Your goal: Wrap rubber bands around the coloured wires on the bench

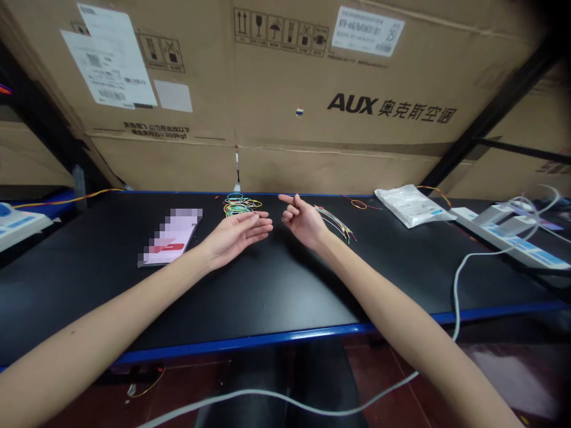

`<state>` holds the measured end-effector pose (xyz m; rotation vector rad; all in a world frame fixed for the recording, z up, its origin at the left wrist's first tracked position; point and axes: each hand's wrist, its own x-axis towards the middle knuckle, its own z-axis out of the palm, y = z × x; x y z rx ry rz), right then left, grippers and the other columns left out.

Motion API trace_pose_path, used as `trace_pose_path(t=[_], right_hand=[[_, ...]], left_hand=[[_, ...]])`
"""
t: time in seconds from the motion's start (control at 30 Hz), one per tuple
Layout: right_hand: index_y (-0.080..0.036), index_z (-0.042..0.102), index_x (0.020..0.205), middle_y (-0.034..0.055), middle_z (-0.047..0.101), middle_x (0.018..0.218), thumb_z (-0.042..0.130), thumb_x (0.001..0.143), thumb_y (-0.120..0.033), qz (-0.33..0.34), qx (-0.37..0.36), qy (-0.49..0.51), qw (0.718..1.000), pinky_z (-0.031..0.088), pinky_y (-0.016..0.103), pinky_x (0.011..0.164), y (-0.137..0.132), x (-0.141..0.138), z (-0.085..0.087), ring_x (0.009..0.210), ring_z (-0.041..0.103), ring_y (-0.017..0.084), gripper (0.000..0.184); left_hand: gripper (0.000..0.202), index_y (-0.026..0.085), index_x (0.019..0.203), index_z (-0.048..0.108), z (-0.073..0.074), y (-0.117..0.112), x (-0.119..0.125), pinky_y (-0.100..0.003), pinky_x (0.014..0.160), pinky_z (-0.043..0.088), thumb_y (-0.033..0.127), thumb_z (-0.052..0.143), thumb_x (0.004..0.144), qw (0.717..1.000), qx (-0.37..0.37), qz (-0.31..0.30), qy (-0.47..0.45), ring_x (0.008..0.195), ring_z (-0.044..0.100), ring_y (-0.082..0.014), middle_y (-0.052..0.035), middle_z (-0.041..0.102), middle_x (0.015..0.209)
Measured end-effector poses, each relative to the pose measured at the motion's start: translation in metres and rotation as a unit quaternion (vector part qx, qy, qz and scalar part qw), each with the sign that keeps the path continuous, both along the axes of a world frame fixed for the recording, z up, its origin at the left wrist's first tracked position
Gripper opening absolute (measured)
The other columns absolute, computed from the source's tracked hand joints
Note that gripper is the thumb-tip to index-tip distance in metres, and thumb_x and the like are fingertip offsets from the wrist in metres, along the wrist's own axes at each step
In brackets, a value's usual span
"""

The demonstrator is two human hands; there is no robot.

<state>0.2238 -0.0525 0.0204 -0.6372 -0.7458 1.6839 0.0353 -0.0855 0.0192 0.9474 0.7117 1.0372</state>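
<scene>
My left hand (236, 235) hovers over the black table (267, 285), palm up, fingers stretched out together and holding nothing. My right hand (301, 220) is just to its right, fingers loosely curled with the index finger pointing left; I see nothing in it. A heap of coloured rubber bands (238, 205) lies just beyond my left fingertips. A bundle of thin coloured wires (336, 223) lies on the table right behind my right hand.
A flat pink and white packet (172, 241) lies left of my left hand. A white plastic bag (413, 205) and a white power strip (513, 238) with a grey cable (455, 285) sit to the right. Large cardboard boxes (285, 95) wall off the back.
</scene>
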Motion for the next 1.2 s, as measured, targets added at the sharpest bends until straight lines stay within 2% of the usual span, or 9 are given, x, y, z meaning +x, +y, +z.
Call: trace_pose_path(t=[0.13,0.3,0.37,0.47,0.63,0.77,0.93,1.1,1.2], right_hand=[[-0.014,0.069,0.093,-0.0067,0.033,0.055,0.038,0.097,-0.022,0.022,0.008,-0.017,1.0,0.042,0.021,0.062,-0.004,-0.005,-0.001,0.053,0.041,0.008,0.033],[-0.017,0.071,0.094,-0.0039,0.048,0.066,0.046,0.091,-0.026,0.0,0.045,-0.073,0.996,0.044,0.024,0.075,-0.003,-0.008,-0.005,0.068,0.052,0.01,0.026],[-0.018,0.071,0.094,-0.0038,0.05,0.069,0.052,0.086,-0.027,-0.019,0.066,-0.106,0.992,0.043,0.024,0.075,-0.003,-0.008,-0.007,0.071,0.053,0.01,0.022],[-0.018,0.071,0.092,-0.0044,0.052,0.067,0.06,0.08,-0.028,-0.038,0.087,-0.142,0.985,0.042,0.025,0.073,-0.004,-0.008,-0.008,0.068,0.051,0.01,0.019],[-0.018,0.069,0.091,-0.0063,0.05,0.063,0.068,0.074,-0.027,-0.007,0.084,-0.136,0.987,0.042,0.025,0.066,-0.008,-0.011,-0.008,0.062,0.05,0.008,0.019],[-0.017,0.067,0.1,-0.0071,0.054,0.062,0.067,0.074,-0.021,-0.027,0.063,-0.126,0.99,0.044,0.023,0.063,-0.008,-0.013,-0.012,0.059,0.052,0.007,0.027],[-0.02,0.049,0.124,-0.0044,0.069,0.072,0.069,0.078,-0.018,-0.085,0.051,-0.129,0.987,0.047,0.021,0.063,-0.007,-0.014,-0.013,0.063,0.063,0.008,0.051],[-0.019,0.054,0.102,0.0005,0.073,0.078,0.07,0.081,-0.021,-0.131,0.03,-0.147,0.98,0.051,0.022,0.066,-0.007,-0.013,-0.009,0.072,0.071,0.011,0.026],[-0.018,0.058,0.09,0.0011,0.072,0.076,0.071,0.079,-0.024,-0.15,0.058,-0.185,0.97,0.052,0.022,0.065,-0.008,-0.013,-0.008,0.07,0.07,0.011,0.018]], left_hand=[[0.014,0.016,0.093,0.075,-0.005,0.003,0.0,-0.024,0.071,0.052,0.026,0.072,0.083,0.999,0.009,0.038,0.008,0.07,0.063,-0.0095,-0.0017,0.069,0.076],[0.022,0.019,0.091,0.075,-0.007,0.006,-0.003,-0.025,0.07,0.049,0.035,0.079,0.076,0.996,0.04,0.068,0.039,0.08,0.063,-0.0125,-0.0048,0.069,0.1],[0.025,0.019,0.091,0.075,-0.006,0.006,-0.005,-0.026,0.07,0.049,0.037,0.08,0.074,0.997,0.048,0.054,0.041,0.082,0.063,-0.0135,-0.005,0.069,0.104],[0.028,0.02,0.092,0.074,-0.004,0.005,-0.006,-0.026,0.069,0.047,0.039,0.081,0.073,0.998,0.051,0.017,0.037,0.075,0.062,-0.0121,-0.0035,0.07,0.096],[0.032,0.02,0.092,0.073,-0.003,0.003,-0.005,-0.025,0.067,0.047,0.04,0.083,0.07,0.999,0.036,-0.023,0.012,0.064,0.057,-0.0083,-0.0008,0.069,0.086],[0.027,0.019,0.082,0.07,-0.002,0.0,-0.005,-0.024,0.064,0.046,0.039,0.083,0.071,0.998,0.039,-0.049,-0.004,0.061,0.055,-0.0075,-0.0001,0.068,0.082],[0.026,0.018,0.078,0.071,-0.001,-0.001,-0.004,-0.025,0.066,0.046,0.04,0.082,0.071,0.997,0.055,-0.059,0.002,0.065,0.056,-0.0091,0.0009,0.065,0.08],[0.026,0.018,0.08,0.072,-0.001,0.0,-0.003,-0.03,0.081,0.047,0.041,0.08,0.073,0.997,0.074,-0.018,0.011,0.089,0.063,-0.0163,-0.0034,0.07,0.093],[0.024,0.018,0.082,0.072,-0.002,0.002,-0.004,-0.032,0.086,0.046,0.041,0.077,0.076,0.997,0.076,-0.012,0.013,0.093,0.064,-0.0178,-0.0052,0.072,0.092]])
